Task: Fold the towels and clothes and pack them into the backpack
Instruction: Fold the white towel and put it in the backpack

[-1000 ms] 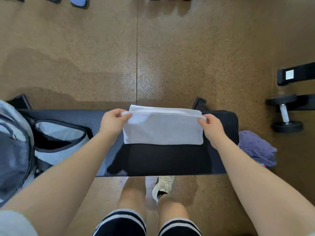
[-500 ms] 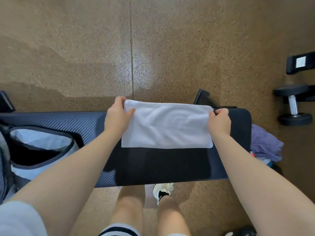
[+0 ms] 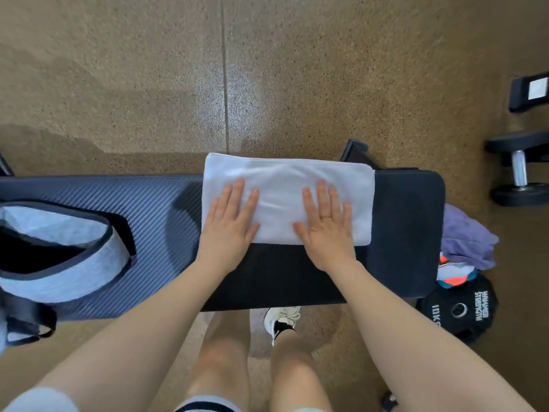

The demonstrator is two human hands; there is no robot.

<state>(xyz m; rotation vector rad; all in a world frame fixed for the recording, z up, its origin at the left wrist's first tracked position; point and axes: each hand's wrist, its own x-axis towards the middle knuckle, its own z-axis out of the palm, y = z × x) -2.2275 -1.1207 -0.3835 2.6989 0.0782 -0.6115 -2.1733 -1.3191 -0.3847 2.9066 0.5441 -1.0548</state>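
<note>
Towel: folded white towel (image 3: 286, 185) lies flat on the black bench (image 3: 407, 233), its far edge overhanging the bench.
Left hand (image 3: 228, 224): fingers straight and spread, palm pressing the towel's left part.
Right hand (image 3: 326, 227): flat, fingers spread, pressing its right part.
Backpack: grey backpack (image 3: 68, 278) sits open on the bench's left end.
Clothes: purple garment (image 3: 466, 236) on the floor by the bench's right end.

Weight plate (image 3: 459, 307) brand: "HAMMER STRENGTH" in white letters, on its black face.
Weight plate number: "10K", cut off by the worktop's (image 3: 407, 233) edge.
Other text: none readable.
</note>
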